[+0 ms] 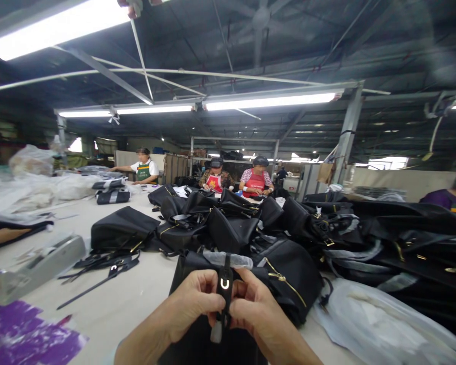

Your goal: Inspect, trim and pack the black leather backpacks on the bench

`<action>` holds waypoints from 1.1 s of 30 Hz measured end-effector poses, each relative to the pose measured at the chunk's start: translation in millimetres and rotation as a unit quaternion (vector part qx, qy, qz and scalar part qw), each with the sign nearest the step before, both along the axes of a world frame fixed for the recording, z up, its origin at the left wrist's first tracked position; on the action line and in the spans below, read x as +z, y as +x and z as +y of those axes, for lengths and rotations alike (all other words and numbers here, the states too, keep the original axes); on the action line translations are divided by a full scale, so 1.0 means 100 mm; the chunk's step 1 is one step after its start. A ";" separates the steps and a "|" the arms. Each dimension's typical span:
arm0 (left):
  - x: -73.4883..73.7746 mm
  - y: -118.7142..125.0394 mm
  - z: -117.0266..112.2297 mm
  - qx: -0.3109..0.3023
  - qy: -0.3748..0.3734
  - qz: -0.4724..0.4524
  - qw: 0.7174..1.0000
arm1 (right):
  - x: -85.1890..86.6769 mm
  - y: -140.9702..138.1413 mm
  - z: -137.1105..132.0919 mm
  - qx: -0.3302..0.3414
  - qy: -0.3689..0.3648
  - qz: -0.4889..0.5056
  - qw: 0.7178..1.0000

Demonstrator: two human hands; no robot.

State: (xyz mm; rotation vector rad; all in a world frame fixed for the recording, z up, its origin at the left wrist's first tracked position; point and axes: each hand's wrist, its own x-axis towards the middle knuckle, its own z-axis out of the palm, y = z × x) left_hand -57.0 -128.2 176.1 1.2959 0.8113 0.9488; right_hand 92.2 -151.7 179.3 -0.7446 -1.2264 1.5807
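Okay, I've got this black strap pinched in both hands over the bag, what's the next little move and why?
Probably slide one hand down to the pale tip, which hangs loose below your grip. The left hand and right hand both pinch the black strap beside its metal ring, above the black bag, so the lower end is uncontrolled.

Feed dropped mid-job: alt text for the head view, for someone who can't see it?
The left hand and right hand pinch a black strap with a gold ring, upright over a black bag on the table. More bags are piled behind, a tape dispenser lies left, and workers sit beyond.
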 end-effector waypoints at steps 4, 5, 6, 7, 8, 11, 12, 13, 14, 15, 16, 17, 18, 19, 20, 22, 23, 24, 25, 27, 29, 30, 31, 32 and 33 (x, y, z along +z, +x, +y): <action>0.02 -0.01 -0.03 0.023 0.145 0.104 0.984 | -0.03 0.04 0.00 0.010 -0.073 0.077 0.994; 0.01 -0.02 -0.03 0.040 0.186 0.136 0.972 | -0.05 0.04 0.00 -0.008 -0.084 0.081 0.993; 0.00 -0.02 -0.04 0.060 0.224 0.166 0.958 | -0.07 0.04 0.01 -0.026 -0.091 0.086 0.992; -0.02 -0.02 -0.04 0.080 0.251 0.194 0.945 | -0.09 0.04 0.02 -0.040 -0.091 0.091 0.991; -0.04 -0.02 -0.05 0.098 0.266 0.214 0.935 | -0.12 0.03 0.03 -0.050 -0.085 0.094 0.991; -0.11 -0.01 -0.05 0.112 0.239 0.197 0.944 | -0.22 -0.02 0.08 -0.071 -0.052 0.096 0.992; -0.13 -0.01 -0.04 0.102 0.215 0.172 0.956 | -0.25 -0.04 0.10 -0.081 -0.044 0.098 0.991; -0.15 -0.01 -0.04 0.090 0.192 0.144 0.967 | -0.28 -0.06 0.11 -0.096 -0.040 0.100 0.990; -0.17 0.00 -0.03 0.079 0.171 0.121 0.975 | -0.31 -0.08 0.12 -0.111 -0.039 0.104 0.988; -0.18 0.00 -0.03 0.071 0.154 0.107 0.980 | -0.32 -0.09 0.13 -0.124 -0.039 0.106 0.986; -0.18 0.00 -0.03 0.065 0.138 0.099 0.983 | -0.32 -0.09 0.12 -0.130 -0.041 0.105 0.985; -0.17 0.00 -0.03 0.060 0.121 0.097 0.986 | -0.31 -0.09 0.12 -0.130 -0.042 0.101 0.985; -0.16 0.00 -0.03 0.054 0.102 0.096 0.989 | -0.29 -0.09 0.11 -0.128 -0.042 0.094 0.986; -0.15 0.01 -0.03 0.047 0.081 0.097 0.991 | -0.26 -0.08 0.09 -0.125 -0.040 0.084 0.988; -0.14 0.01 -0.03 0.042 0.060 0.097 0.993 | -0.24 -0.07 0.08 -0.123 -0.037 0.072 0.989; -0.12 0.03 -0.03 0.036 0.025 0.092 0.995 | -0.19 -0.05 0.06 -0.134 -0.033 0.044 0.989; -0.11 0.03 -0.03 0.038 0.013 0.089 0.995 | -0.18 -0.05 0.05 -0.141 -0.031 0.033 0.989; -0.12 0.04 -0.02 0.042 0.005 0.083 0.996 | -0.18 -0.05 0.05 -0.145 -0.029 0.026 0.989; -0.13 0.04 -0.02 0.046 0.002 0.077 0.996 | -0.18 -0.05 0.05 -0.147 -0.026 0.025 0.989; -0.16 0.06 -0.02 0.054 0.030 0.073 0.995 | -0.19 -0.05 0.06 -0.141 -0.025 0.037 0.989; -0.19 0.07 -0.03 0.077 0.106 0.102 0.986 | -0.21 -0.06 0.06 -0.132 -0.031 0.061 0.989; -0.19 0.07 -0.04 0.095 0.152 0.128 0.975 | -0.22 -0.06 0.06 -0.128 -0.037 0.074 0.988; -0.20 0.07 -0.04 0.114 0.191 0.155 0.963 | -0.23 -0.06 0.06 -0.125 -0.043 0.089 0.987; -0.19 0.07 -0.05 0.131 0.218 0.177 0.951 | -0.23 -0.05 0.06 -0.123 -0.050 0.103 0.986; -0.19 0.07 -0.06 0.143 0.232 0.190 0.943 | -0.24 -0.04 0.05 -0.122 -0.057 0.117 0.984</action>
